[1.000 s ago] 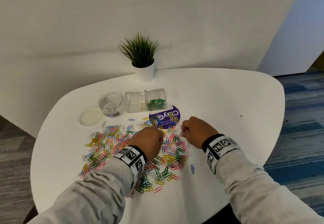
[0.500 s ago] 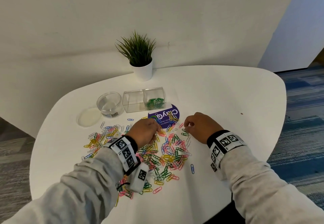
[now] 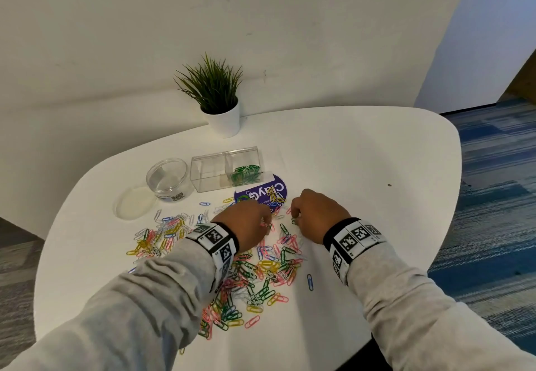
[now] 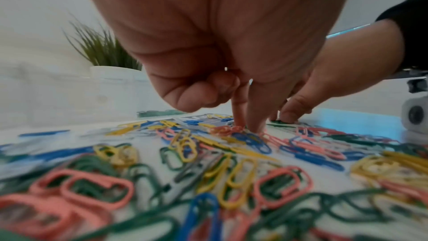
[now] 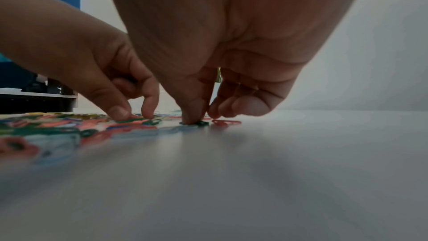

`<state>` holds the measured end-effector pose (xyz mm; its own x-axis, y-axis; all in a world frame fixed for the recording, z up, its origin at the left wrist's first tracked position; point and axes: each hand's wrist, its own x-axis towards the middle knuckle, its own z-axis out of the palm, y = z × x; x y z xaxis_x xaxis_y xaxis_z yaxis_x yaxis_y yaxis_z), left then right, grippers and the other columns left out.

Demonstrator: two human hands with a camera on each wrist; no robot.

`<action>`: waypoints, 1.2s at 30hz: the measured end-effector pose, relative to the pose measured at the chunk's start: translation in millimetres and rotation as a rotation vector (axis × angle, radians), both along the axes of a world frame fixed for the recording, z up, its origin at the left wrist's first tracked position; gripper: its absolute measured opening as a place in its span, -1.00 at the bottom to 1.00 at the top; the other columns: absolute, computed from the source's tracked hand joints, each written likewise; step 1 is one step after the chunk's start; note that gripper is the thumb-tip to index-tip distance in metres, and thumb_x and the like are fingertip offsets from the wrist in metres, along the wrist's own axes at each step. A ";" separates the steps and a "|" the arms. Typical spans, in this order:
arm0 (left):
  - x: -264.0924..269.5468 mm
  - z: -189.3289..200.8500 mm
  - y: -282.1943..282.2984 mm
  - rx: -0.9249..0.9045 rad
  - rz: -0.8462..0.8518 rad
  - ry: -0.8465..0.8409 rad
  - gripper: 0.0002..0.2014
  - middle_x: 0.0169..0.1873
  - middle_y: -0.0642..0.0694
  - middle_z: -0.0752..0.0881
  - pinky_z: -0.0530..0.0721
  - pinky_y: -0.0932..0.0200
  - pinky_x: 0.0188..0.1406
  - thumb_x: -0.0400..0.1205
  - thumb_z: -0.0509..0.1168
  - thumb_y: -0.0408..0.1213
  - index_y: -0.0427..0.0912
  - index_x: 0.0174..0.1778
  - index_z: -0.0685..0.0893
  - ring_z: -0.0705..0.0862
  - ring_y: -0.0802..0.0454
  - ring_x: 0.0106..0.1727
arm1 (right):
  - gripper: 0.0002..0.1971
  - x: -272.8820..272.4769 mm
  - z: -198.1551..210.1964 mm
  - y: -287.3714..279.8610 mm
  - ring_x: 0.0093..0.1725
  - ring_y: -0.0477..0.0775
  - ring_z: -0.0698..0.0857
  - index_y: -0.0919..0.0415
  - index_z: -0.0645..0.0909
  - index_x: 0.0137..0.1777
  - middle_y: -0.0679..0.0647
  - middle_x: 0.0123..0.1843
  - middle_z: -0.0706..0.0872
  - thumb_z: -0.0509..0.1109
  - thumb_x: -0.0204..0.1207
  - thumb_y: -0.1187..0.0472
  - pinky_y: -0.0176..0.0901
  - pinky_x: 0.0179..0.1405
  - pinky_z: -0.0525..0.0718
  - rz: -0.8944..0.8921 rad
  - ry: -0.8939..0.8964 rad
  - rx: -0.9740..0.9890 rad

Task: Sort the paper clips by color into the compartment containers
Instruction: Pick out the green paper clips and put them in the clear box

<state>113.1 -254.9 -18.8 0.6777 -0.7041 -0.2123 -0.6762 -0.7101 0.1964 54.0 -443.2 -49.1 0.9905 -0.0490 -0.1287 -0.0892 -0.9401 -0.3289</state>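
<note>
Item 1: my left hand (image 3: 246,225), over the far part of the clip pile (image 3: 232,269) on the white table (image 3: 362,167); thumb and forefinger tips pinch a pink clip (image 4: 228,129), remaining fingers curled.
Item 2: my right hand (image 3: 317,214), just beside the left; its thumb tip presses a green clip (image 5: 197,123) flat on the table, other fingers curled, not closed round anything I can make out.
Item 3: clear two-compartment box (image 3: 208,173), beyond the pile; green clips (image 3: 245,174) in its right compartment.
Item 4: round clear tub (image 3: 169,179), left of the box, its lid (image 3: 135,205) lying beside it.
Item 5: potted plant (image 3: 216,95), by the wall.
</note>
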 end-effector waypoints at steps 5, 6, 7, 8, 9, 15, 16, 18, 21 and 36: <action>3.4 -2.3 5.6 -0.062 0.047 -0.029 -0.81 0.13 -0.02 0.65 0.51 0.18 0.01 0.69 0.25 -0.18 0.02 0.18 0.69 0.64 -0.03 0.13 | -0.77 -1.3 1.3 1.4 0.19 0.17 0.62 0.18 0.60 0.19 0.13 0.21 0.54 0.29 0.64 0.08 0.03 0.15 0.64 -0.003 0.035 -0.033; 3.2 -2.6 4.2 -0.072 0.053 -0.043 -0.83 0.09 -0.02 0.67 0.49 0.19 -0.04 0.69 0.24 -0.19 0.02 0.12 0.70 0.65 -0.03 0.09 | -0.77 -1.8 2.2 2.4 0.20 0.17 0.61 0.18 0.59 0.19 0.13 0.21 0.54 0.28 0.64 0.08 0.04 0.16 0.64 0.003 0.037 -0.038; 2.3 -2.9 3.3 -0.075 0.059 -0.053 -0.85 0.06 -0.02 0.68 0.49 0.19 -0.07 0.68 0.24 -0.19 0.01 0.07 0.71 0.66 -0.02 0.05 | -0.77 -2.4 4.4 3.4 0.19 0.16 0.60 0.18 0.59 0.17 0.13 0.20 0.55 0.28 0.63 0.08 0.03 0.15 0.64 0.007 0.035 -0.037; 1.2 -3.2 2.4 -0.070 0.073 -0.057 -0.87 0.04 -0.02 0.68 0.52 0.18 -0.07 0.67 0.26 -0.18 0.00 0.03 0.72 0.66 -0.01 0.03 | -0.79 -2.7 7.1 4.2 0.17 0.15 0.60 0.17 0.59 0.14 0.12 0.17 0.56 0.28 0.62 0.09 0.03 0.14 0.64 0.008 0.022 -0.027; -0.2 -3.6 1.6 -0.062 0.092 -0.055 -0.88 0.03 -0.01 0.68 0.55 0.16 -0.06 0.67 0.29 -0.14 0.01 0.00 0.72 0.66 -0.01 0.02 | -0.83 -3.8 11.3 4.6 0.11 0.14 0.61 0.16 0.58 0.10 0.10 0.11 0.58 0.28 0.61 0.11 0.02 0.09 0.65 0.000 -0.005 -0.005; -6.9 -8.9 -1.0 -0.034 0.105 -0.043 -0.83 -0.02 0.00 0.69 0.61 0.13 -0.03 0.66 0.31 -0.01 -0.01 -0.05 0.71 0.68 -0.01 0.01 | -0.74 -4.8 25.3 -12.0 -0.16 0.08 0.68 0.00 0.36 0.14 0.01 -0.16 0.68 0.19 0.59 0.37 -0.02 -0.14 0.67 -0.139 -0.056 0.251; -7.4 -10.5 -1.0 -0.025 0.084 -0.054 -0.83 -0.01 -0.02 0.70 0.62 0.12 -0.03 0.68 0.28 -0.05 -0.03 -0.02 0.70 0.67 -0.03 0.01 | -0.73 -4.6 24.6 -14.6 -0.13 0.07 0.67 0.00 0.38 0.14 0.00 -0.14 0.66 0.16 0.60 0.40 -0.04 -0.12 0.64 -0.138 -0.026 0.264; -8.3 -12.3 0.2 -0.009 0.066 -0.058 -0.84 -0.03 -0.04 0.70 0.62 0.12 -0.06 0.68 0.24 -0.11 -0.08 0.00 0.68 0.66 -0.03 -0.02 | -0.81 -4.8 22.4 -15.5 -0.04 0.09 0.64 0.05 0.45 0.07 0.01 -0.07 0.63 0.10 0.65 0.34 -0.08 -0.09 0.55 -0.111 0.008 0.241; -7.3 -6.1 1.3 -0.029 0.122 0.016 -0.87 -0.15 -0.02 0.67 0.66 0.08 -0.12 0.62 0.27 -0.11 -0.07 -0.11 0.64 0.64 0.00 -0.15 | -0.87 -4.9 15.6 -9.5 0.06 0.09 0.63 0.10 0.55 0.09 0.05 0.07 0.62 0.20 0.70 0.11 -0.10 0.00 0.54 -0.033 0.061 0.142; -1.6 9.7 -2.3 -0.018 0.158 0.074 -0.84 -0.08 0.15 0.68 0.62 0.14 0.00 0.59 0.40 0.05 0.08 -0.08 0.74 0.64 0.12 -0.03 | -0.87 -8.1 24.7 1.2 -0.17 0.07 0.59 0.07 0.42 -0.19 0.04 -0.15 0.61 0.35 0.47 0.16 -0.11 -0.22 0.53 -0.041 0.058 0.174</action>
<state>111.5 -257.1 -9.0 0.7635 -0.5939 -0.2537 -0.5395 -0.8025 0.2549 46.0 -442.0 -24.4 0.9788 -0.0615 -0.1956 -0.1501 -0.8645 -0.4797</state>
